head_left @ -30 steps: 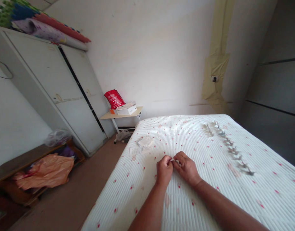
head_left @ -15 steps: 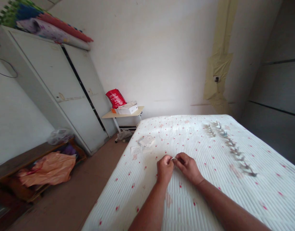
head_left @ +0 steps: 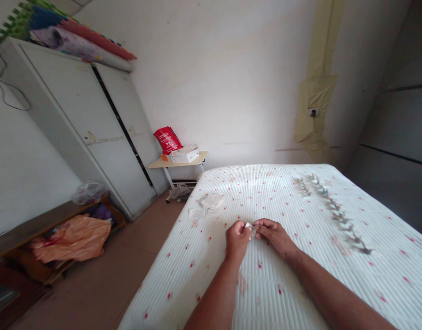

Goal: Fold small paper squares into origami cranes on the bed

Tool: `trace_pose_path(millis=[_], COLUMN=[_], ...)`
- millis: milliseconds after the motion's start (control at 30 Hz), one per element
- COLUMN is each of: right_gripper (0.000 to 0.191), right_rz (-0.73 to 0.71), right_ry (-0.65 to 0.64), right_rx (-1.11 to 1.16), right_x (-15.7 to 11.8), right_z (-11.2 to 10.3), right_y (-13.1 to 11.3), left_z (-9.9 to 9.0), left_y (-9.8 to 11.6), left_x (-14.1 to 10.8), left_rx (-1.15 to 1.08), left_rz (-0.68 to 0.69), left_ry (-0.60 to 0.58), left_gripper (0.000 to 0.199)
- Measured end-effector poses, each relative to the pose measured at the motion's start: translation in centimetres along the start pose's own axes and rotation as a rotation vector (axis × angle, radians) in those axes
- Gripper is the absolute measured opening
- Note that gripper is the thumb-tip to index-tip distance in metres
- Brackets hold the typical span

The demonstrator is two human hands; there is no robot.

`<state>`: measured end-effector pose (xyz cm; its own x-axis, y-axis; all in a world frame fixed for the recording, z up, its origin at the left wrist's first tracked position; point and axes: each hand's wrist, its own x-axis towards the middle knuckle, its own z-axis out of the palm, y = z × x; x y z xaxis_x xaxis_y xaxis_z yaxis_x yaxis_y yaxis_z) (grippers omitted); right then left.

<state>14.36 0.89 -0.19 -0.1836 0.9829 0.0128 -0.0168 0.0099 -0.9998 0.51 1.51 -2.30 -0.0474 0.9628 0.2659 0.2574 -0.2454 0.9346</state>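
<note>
Far to the left of the left hand, low down, a crumpled orange sheet [head_left: 71, 238] hangs from an open wooden unit. A grey cabinet [head_left: 73, 110] leans in the view beyond it. Nearer the left hand, but well beyond it, a small table [head_left: 157, 163] bears a red bag [head_left: 167, 140] and a white box [head_left: 185, 157]. On the bed [head_left: 169, 279], just ahead and to the left of the left hand, lie some thin paper sheets [head_left: 211, 201]. The left hand [head_left: 237, 236] pinches a small paper piece [head_left: 251, 230] between thumb and fingers. The right hand [head_left: 273, 233], its fingers nearly closed, grips the piece's other edge. Well to the right of the right hand, a row of small folded figures [head_left: 339, 216] runs away across the bed, a shorter row [head_left: 303, 187] beside its far end.
</note>
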Motion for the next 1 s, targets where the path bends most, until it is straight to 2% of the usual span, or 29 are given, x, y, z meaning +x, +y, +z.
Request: trace_pose_path(millis=[267,433,567,800,1000], right_gripper=[0.027,0.027,0.025,0.025,0.026], right_rz=[-0.036,-0.051,-0.107,-0.190,-0.260], right_ry=[-0.066,-0.054,-0.026,0.127,0.147], right_rx=[0.127,0.098,-0.046,-0.424,-0.563], right_x=[0.10,0.17,0.23,-0.10,-0.36], right_z=[0.09,0.14,0.25,0.64,1.00], right_y=[0.17,0.36,0.72,0.77,0.21], left_z=[-0.14,-0.05,-0.16,-0.40,-0.26], left_y=[0.35,0.19,0.24,0.39,0.47], left_x=[-0.10,-0.10,-0.20,-0.46,-0.44], left_rx=[-0.015,-0.064,-0.050,0.055,0.089], left_rz=[0.018,0.005,0.005,0.045,0.043], left_ry=[0.007,-0.014,-0.020,-0.057,-0.058], left_gripper=[0.019,0.020,0.018,0.011,0.008])
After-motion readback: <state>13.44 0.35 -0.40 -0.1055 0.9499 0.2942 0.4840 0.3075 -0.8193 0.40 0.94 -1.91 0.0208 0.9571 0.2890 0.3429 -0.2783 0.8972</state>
